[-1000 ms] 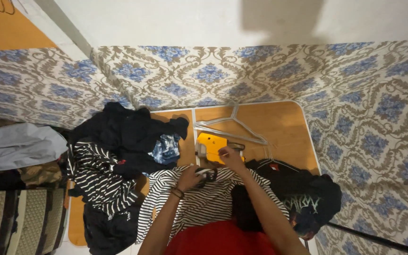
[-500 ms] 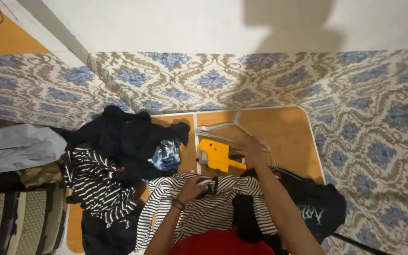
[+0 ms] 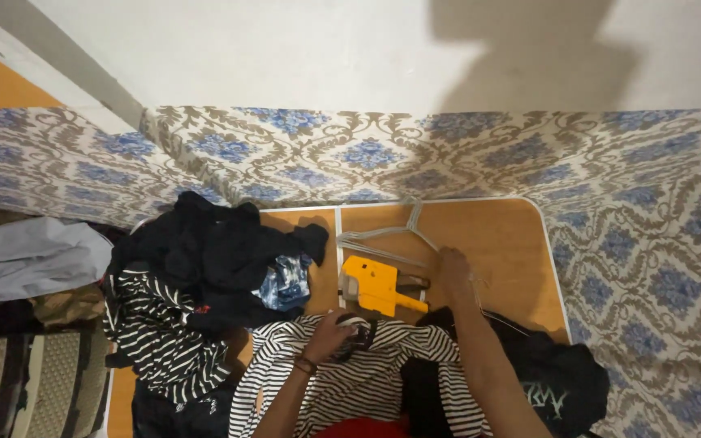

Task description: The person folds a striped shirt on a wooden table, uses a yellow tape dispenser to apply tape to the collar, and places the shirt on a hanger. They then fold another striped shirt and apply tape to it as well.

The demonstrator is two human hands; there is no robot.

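The left hand (image 3: 336, 332) is pressing into the collar of the striped shirt (image 3: 342, 381), and its fingertips are sinking out of sight among the folds, so whether its grip is closing on cloth cannot be told. The shirt's lower part is running off the bottom edge. The right hand (image 3: 453, 268) is lying by the grey hangers (image 3: 391, 235); its fingers are too small and blurred to tell whether they are holding one. The yellow tool (image 3: 376, 285) is partly hiding behind the right forearm. The tabletop (image 3: 496, 235) is largely disappearing under the dark clothes pile (image 3: 204, 259), which is covering its left side.
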